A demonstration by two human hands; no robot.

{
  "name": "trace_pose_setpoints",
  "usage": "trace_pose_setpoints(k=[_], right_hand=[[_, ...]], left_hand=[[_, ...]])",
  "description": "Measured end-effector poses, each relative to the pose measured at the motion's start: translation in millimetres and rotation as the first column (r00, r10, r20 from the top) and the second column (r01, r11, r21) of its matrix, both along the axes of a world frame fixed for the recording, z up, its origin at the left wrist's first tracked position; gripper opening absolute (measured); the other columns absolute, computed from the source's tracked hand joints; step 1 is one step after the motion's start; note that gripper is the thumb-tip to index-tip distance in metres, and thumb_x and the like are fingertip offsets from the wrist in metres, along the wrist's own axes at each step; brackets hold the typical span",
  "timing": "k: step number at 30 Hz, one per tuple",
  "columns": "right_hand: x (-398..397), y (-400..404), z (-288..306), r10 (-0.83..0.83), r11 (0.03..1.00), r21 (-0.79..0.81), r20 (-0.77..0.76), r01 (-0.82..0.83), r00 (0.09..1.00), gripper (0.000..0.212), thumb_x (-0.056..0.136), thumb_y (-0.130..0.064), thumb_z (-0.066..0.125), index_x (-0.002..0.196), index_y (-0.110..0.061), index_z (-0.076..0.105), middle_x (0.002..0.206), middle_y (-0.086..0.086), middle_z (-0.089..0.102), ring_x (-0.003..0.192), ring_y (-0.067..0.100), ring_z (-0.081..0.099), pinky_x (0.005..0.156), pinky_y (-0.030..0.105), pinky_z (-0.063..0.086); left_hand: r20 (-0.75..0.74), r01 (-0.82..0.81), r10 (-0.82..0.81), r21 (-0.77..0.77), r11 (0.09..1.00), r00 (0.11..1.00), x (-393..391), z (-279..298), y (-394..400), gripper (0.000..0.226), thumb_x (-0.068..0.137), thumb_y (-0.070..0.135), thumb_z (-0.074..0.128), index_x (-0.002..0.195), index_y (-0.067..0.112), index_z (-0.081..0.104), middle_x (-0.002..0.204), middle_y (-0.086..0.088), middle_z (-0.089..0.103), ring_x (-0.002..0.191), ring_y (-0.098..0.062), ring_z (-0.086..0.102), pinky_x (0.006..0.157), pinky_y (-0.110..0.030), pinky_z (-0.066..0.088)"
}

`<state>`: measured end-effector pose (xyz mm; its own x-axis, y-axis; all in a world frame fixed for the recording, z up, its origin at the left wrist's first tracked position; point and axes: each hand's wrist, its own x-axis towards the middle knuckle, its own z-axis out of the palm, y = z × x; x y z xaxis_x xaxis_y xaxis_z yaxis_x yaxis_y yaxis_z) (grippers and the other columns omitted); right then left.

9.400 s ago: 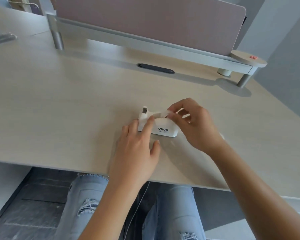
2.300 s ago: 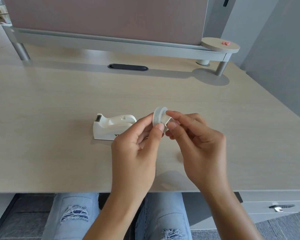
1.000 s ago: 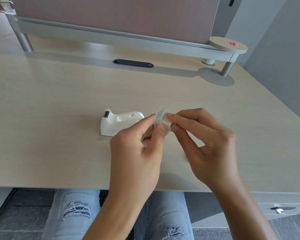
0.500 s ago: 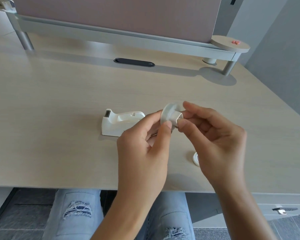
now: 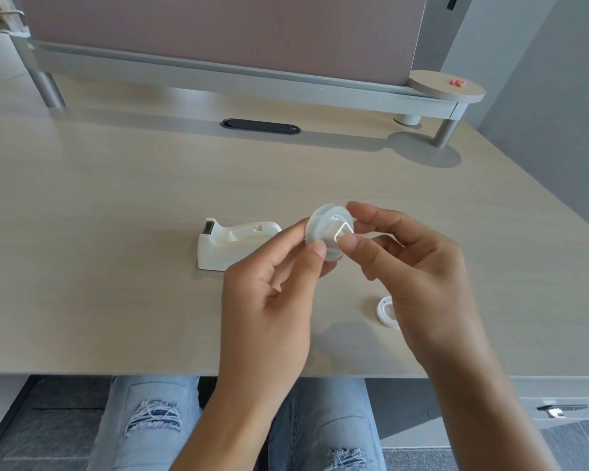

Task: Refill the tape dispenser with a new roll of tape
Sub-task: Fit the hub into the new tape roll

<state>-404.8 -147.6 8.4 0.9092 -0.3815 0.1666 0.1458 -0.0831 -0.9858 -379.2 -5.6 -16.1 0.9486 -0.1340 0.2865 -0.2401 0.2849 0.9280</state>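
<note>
A white tape dispenser [image 5: 230, 244] sits on the desk with its cradle empty and its cutter at the left end. Just right of it, above the desk, my left hand [image 5: 272, 300] pinches a clear roll of tape [image 5: 323, 229] by its rim. My right hand [image 5: 419, 266] holds the same roll from the right, thumb and forefinger gripping the loose folded tape end at the roll's face. A small white ring [image 5: 385, 311], half hidden behind my right wrist, lies on the desk.
The pale wooden desk [image 5: 116, 205] has a raised shelf and a partition panel [image 5: 218, 28] along the back, a dark cable slot [image 5: 259, 126], and a round side tray [image 5: 446, 86] at the back right. My knees in torn jeans are below the front edge.
The roll has turned its face more toward me, and my right fingers have shifted onto the tape end. The small white ring has come into view beside my right wrist.
</note>
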Motion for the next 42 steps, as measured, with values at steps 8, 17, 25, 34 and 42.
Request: trace_pose_setpoints(k=[8, 17, 25, 34, 42], right_hand=[[-6, -8, -1, 0.11, 0.994, -0.019, -0.073, -0.112, 0.991, 0.029, 0.073, -0.029, 0.088, 0.099, -0.019, 0.082, 0.083, 0.021, 0.068, 0.076, 0.018, 0.056, 0.067, 0.022, 0.043], [-9, -12, -1, 0.15, 0.985, 0.086, 0.029, -0.152, 0.988, 0.029, 0.078, -0.014, 0.077, 0.104, -0.003, 0.078, 0.091, 0.005, 0.084, 0.082, 0.01, 0.077, 0.077, 0.015, 0.055], [-7, -3, -7, 0.077, 0.985, 0.149, 0.082, -0.089, 0.994, 0.021, 0.086, -0.003, 0.075, 0.106, 0.002, 0.075, 0.098, 0.016, 0.083, 0.088, 0.022, 0.079, 0.083, 0.027, 0.061], [-6, 0, -9, 0.015, 0.995, 0.099, 0.078, -0.022, 0.997, 0.017, 0.085, 0.0, 0.079, 0.102, 0.0, 0.079, 0.094, 0.01, 0.085, 0.086, 0.019, 0.081, 0.08, 0.022, 0.062], [-4, 0, -11, 0.007, 0.995, 0.1, 0.08, -0.015, 0.997, 0.016, 0.084, 0.002, 0.079, 0.1, 0.0, 0.079, 0.093, 0.009, 0.085, 0.084, 0.018, 0.082, 0.077, 0.02, 0.061]], left_hand=[[-0.095, 0.016, -0.015, 0.003, 1.0, 0.995, 0, 2, 1, 0.01, 0.092, 0.018, 0.073, 0.098, 0.014, 0.079, 0.089, 0.004, 0.084, 0.083, -0.017, 0.082, 0.087, -0.035, 0.062], [-0.048, 0.024, -0.022, 0.051, 0.998, 0.999, 2, 2, 6, 0.013, 0.09, 0.015, 0.075, 0.102, 0.014, 0.081, 0.091, 0.0, 0.083, 0.082, -0.015, 0.075, 0.084, -0.039, 0.064], [-0.025, -0.039, 0.041, 0.084, 0.996, 0.999, 0, 3, 3, 0.012, 0.09, 0.013, 0.076, 0.096, 0.023, 0.079, 0.083, 0.009, 0.083, 0.076, -0.017, 0.078, 0.075, -0.018, 0.057], [-0.062, -0.082, 0.09, 0.12, 0.989, 0.994, -1, 5, 3, 0.016, 0.091, 0.013, 0.077, 0.093, 0.029, 0.079, 0.082, 0.012, 0.084, 0.073, -0.012, 0.08, 0.071, -0.014, 0.056], [-0.084, -0.08, 0.09, 0.121, 0.989, 0.992, 1, 4, 4, 0.013, 0.09, 0.013, 0.077, 0.093, 0.025, 0.081, 0.081, 0.011, 0.084, 0.072, -0.012, 0.081, 0.07, -0.014, 0.057]])
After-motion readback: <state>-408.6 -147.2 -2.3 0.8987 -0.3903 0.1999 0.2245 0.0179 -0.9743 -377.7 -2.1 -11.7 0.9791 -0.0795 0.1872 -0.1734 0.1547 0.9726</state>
